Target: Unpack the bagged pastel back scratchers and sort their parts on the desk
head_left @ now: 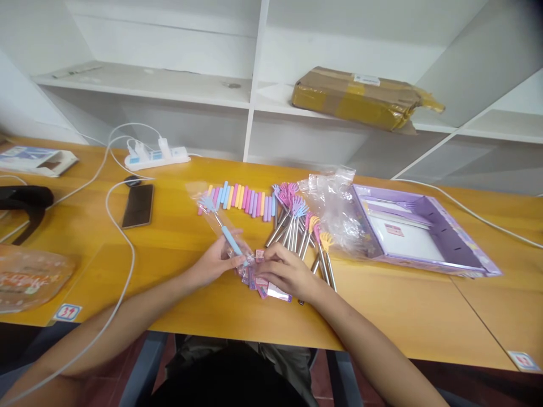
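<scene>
My left hand [215, 261] is closed around a clear plastic bag with a blue back scratcher [231, 239] inside; its claw head points up and to the left. At the bag's lower end my right hand [288, 270] has its fingers pinched together, seemingly on the plastic, though the fingertips are partly hidden. Small pink and purple printed cards [260, 284] lie under and between the hands. Just beyond my right hand is a pile of back scratchers [293, 212] with metal rods and pink, blue and orange claw heads. A row of coloured handle sleeves [246, 200] lies behind.
Clear plastic bags [335, 209] lie beside a purple display box [441, 263] at the right. At the left are a phone [138, 204], a power strip [158, 159] and a white cable crossing my left forearm. A taped carton [360, 99] sits on the shelf.
</scene>
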Demonstrator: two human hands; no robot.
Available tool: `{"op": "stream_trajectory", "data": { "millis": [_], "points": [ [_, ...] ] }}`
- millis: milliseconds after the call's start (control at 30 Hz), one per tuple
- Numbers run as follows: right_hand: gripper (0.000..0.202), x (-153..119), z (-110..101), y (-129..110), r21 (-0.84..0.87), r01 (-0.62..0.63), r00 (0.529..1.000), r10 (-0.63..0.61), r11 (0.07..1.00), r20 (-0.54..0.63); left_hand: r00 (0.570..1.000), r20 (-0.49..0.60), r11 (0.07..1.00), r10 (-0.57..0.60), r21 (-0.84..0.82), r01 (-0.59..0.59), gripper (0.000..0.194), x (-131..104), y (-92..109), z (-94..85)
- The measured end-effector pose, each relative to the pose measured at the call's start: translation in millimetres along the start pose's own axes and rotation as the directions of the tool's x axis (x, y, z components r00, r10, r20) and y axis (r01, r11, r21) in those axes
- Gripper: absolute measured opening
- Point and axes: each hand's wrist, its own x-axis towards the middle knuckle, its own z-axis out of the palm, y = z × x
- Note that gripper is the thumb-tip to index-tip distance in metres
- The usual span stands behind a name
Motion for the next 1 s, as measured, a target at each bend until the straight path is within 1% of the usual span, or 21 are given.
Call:
{"op": "stream_trajectory", "data": {
  "millis": [33,100,200,267,333,433,500,567,633,767,867,900,1000],
  "points": [
    [0.012,0.6,0.3,-0.5,0.012,0.005,1.0,-0.005,1.0,-0.002,1.0,-0.024,1.0,0.02,-0.016,-0.02,0.064,0.2,-0.9,-0.1],
    [0.012,2.6,-0.2,-2.2,0.042,0.013,1.0,-0.013,0.999,0.003,0.997,-0.062,0.997,0.052,-0.05,-0.055,0.061,1.5,-2.2,-1.3],
    [0.012,6.5,-2.4,-5.1,0.099,0.013,1.0,-0.014,0.995,0.011,0.997,-0.058,0.997,0.055,-0.054,-0.058,0.062,3.9,-3.4,-4.0],
    [0.012,8.5,-3.1,-6.4,0.135,-0.004,1.0,0.002,0.991,0.011,0.999,-0.007,0.999,0.038,-0.035,-0.038,0.067,4.2,-4.2,-4.6],
    [0.01,9.5,-2.6,-6.6,0.157,-0.035,0.999,0.034,0.987,0.008,0.997,0.076,1.0,0.003,-0.026,-0.001,0.069,2.7,-4.8,-3.5],
    [0.003,9.2,0.6,-5.6,0.162,-0.092,0.996,0.092,0.983,0.005,0.98,0.194,0.997,-0.035,-0.057,0.047,0.068,-0.8,-5.0,0.5],
    [0.005,8.7,3.2,-5.2,0.159,-0.116,0.993,0.116,0.98,0.008,0.973,0.227,0.995,-0.036,-0.085,0.056,0.074,-2.4,-5.2,3.5],
    [0.008,8.6,5.2,-5.9,0.165,-0.134,0.991,0.135,0.977,0.007,0.972,0.233,0.994,-0.031,-0.092,0.054,0.082,-3.0,-6.3,5.7],
    [0.009,9.2,6.2,-7.4,0.174,-0.154,0.988,0.156,0.973,0.003,0.973,0.228,0.995,-0.014,-0.092,0.036,0.085,-2.8,-9.1,6.8],
    [0.008,10.4,6.5,-9.1,0.187,-0.176,0.984,0.178,0.966,0.006,0.972,0.231,0.995,0.031,-0.101,-0.008,0.077,-2.2,-17.8,5.2],
    [0.006,8.8,7.4,-7.3,0.193,-0.204,0.978,0.207,0.96,0.006,0.973,0.227,0.996,0.025,-0.087,-0.005,0.067,-2.5,-23.0,2.6],
    [0.011,7.8,7.9,-6.4,0.208,-0.236,0.971,0.24,0.949,0.005,0.974,0.224,0.997,0.021,-0.081,-0.003,0.065,-2.6,-23.9,1.9],
    [0.044,5.0,8.9,-5.0,0.319,-0.358,0.931,0.361,0.878,0.053,0.977,0.212,0.998,0.017,-0.063,-0.004,0.062,-2.5,-23.5,1.2]
  ]
}}
